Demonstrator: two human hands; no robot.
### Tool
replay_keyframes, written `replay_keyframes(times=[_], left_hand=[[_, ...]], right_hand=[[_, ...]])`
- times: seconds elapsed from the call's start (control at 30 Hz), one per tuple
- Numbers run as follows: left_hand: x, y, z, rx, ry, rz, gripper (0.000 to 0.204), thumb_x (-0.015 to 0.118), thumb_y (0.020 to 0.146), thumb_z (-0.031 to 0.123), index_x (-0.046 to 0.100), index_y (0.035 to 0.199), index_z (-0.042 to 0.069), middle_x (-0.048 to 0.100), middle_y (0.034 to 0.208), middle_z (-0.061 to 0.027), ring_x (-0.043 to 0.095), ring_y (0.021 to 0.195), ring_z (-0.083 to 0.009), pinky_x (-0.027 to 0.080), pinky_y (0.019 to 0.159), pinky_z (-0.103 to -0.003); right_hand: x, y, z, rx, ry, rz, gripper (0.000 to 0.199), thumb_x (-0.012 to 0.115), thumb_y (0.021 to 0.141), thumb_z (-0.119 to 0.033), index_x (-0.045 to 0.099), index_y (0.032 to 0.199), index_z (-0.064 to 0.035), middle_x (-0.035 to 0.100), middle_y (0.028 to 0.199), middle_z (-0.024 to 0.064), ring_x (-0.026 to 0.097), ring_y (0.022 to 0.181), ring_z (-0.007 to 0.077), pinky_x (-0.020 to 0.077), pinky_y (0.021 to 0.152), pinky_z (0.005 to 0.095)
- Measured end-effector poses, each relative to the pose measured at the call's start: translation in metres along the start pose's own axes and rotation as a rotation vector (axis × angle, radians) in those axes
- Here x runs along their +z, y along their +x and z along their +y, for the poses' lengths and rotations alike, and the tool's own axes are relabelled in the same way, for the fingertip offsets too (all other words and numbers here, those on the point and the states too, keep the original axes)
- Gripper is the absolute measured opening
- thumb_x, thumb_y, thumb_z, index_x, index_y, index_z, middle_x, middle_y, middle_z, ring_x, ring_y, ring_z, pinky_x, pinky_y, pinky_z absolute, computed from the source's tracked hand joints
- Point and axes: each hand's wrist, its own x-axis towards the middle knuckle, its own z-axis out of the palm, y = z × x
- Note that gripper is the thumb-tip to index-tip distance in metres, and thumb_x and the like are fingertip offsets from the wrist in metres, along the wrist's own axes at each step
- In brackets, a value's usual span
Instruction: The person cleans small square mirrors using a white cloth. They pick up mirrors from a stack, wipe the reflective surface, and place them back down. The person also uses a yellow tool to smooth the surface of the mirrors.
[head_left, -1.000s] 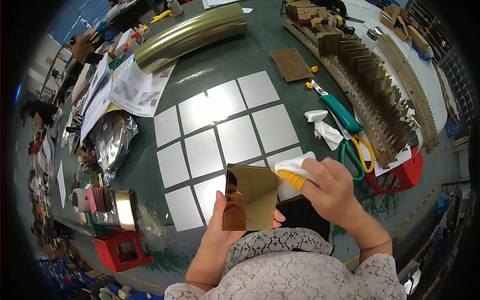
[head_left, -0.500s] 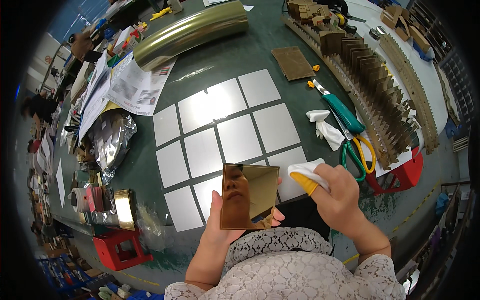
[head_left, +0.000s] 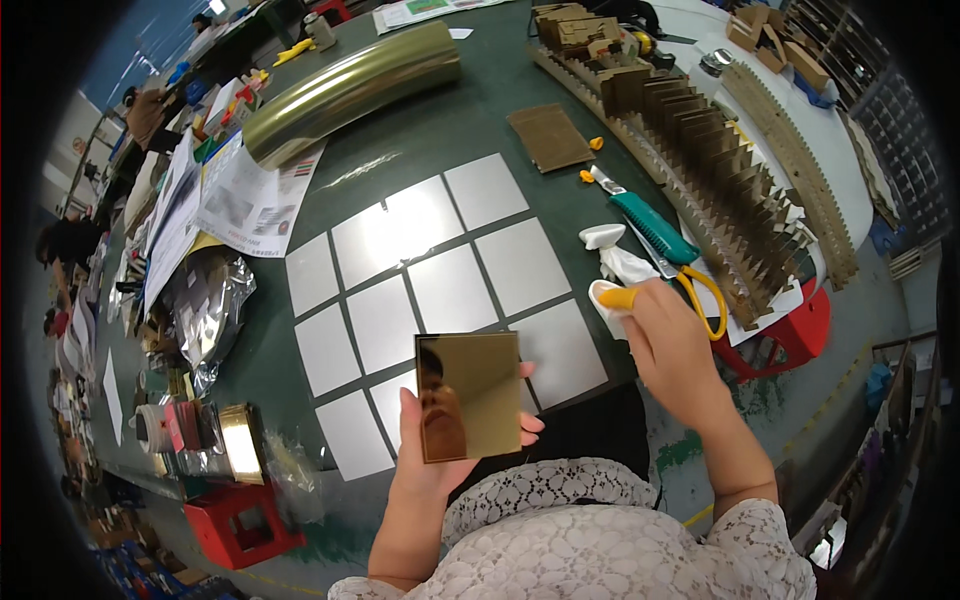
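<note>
My left hand [head_left: 425, 478] grips a square, gold-tinted mirror tile [head_left: 490, 400] by its sides, fingers behind and thumb along the left edge. Its face is turned up and shows a reflection. To the right, my right hand [head_left: 672, 345] pinches a small white cloth [head_left: 604, 306], with a yellow finger cover [head_left: 619, 298] at the fingertips. Just beyond it lie a crumpled white cloth [head_left: 628, 264], a green-handled utility knife [head_left: 652, 226] and scissors [head_left: 712, 305] partly hidden by my hand. Rows of pale square tiles [head_left: 380, 320] lie on the green table under and beyond the mirror.
A gold film roll [head_left: 350, 95] lies at the back left, by printed sheets [head_left: 245, 205] and a silvery plastic bag [head_left: 212, 310]. Toothed racks holding brown plates [head_left: 690, 130] run along the right. Red stools [head_left: 240, 525] stand at the table's edges.
My right hand has moved away from the mirror tile, forward toward the crumpled cloth, still pinching its own cloth. The mirror tile stays in my left hand, slightly turned. The whole view has shifted a little.
</note>
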Motion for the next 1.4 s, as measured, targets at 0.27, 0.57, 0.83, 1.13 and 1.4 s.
replay_keyframes(times=[0.27, 0.57, 0.83, 1.13, 1.4], left_hand=[[-0.004, 0.001, 0.006, 0.033, -0.096, 0.105, 0.091, 0.031, 0.089, 0.074, 0.027, 0.146, 0.004, 0.047, 0.131, -0.0311, 0.061, 0.1, -0.0464, 0.051, 0.087, -0.053], [-0.006, -0.006, 0.022, -0.013, -0.052, 0.246, 0.09, 0.028, 0.089, 0.074, 0.029, 0.146, 0.004, 0.046, 0.134, -0.0315, 0.06, 0.101, -0.0504, 0.055, 0.079, -0.059], [-0.003, 0.022, 0.031, -0.119, 0.1, 0.194, 0.096, 0.022, 0.088, 0.077, 0.025, 0.146, 0.001, 0.049, 0.13, -0.0303, 0.057, 0.109, -0.0499, 0.049, 0.09, -0.059], [-0.002, 0.039, 0.028, -0.108, 0.064, 0.266, 0.098, 0.02, 0.085, 0.08, 0.026, 0.146, 0.004, 0.051, 0.128, -0.0309, 0.057, 0.107, -0.0507, 0.046, 0.09, -0.06], [0.008, 0.044, 0.028, -0.137, 0.01, 0.154, 0.093, 0.022, 0.088, 0.077, 0.02, 0.148, 0.005, 0.047, 0.13, -0.0318, 0.058, 0.107, -0.0466, 0.047, 0.09, -0.059]], right_hand=[[0.019, 0.049, 0.02, 0.113, -0.25, 0.219, 0.029, 0.073, 0.08, -0.021, 0.05, 0.084, -0.0041, 0.056, 0.08, 0.0138, 0.054, 0.079, 0.0315, 0.0421, 0.07, 0.0409], [-0.005, 0.095, 0.036, 0.272, 0.061, 0.284, 0.029, 0.067, 0.082, -0.018, 0.047, 0.096, -0.0031, 0.061, 0.08, 0.0187, 0.06, 0.079, 0.0383, 0.046, 0.07, 0.0454], [-0.146, 0.199, 0.23, 0.329, -0.222, 0.415, 0.04, 0.059, 0.079, -0.035, 0.061, 0.092, 0.003, 0.064, 0.087, 0.0246, 0.063, 0.084, 0.0368, 0.0478, 0.075, 0.0413], [-0.123, 0.27, 0.359, 0.178, -0.347, 0.188, 0.04, 0.056, 0.084, -0.034, 0.059, 0.062, -0.0005, 0.055, 0.054, 0.0116, 0.053, 0.055, 0.0221, 0.0399, 0.055, 0.0429], [-0.143, 0.28, 0.388, 0.533, -0.063, 0.084, 0.039, 0.062, 0.086, -0.032, 0.05, 0.059, -0.0063, 0.045, 0.051, 0.0003, 0.042, 0.041, 0.0107, 0.0305, 0.039, 0.0301]])
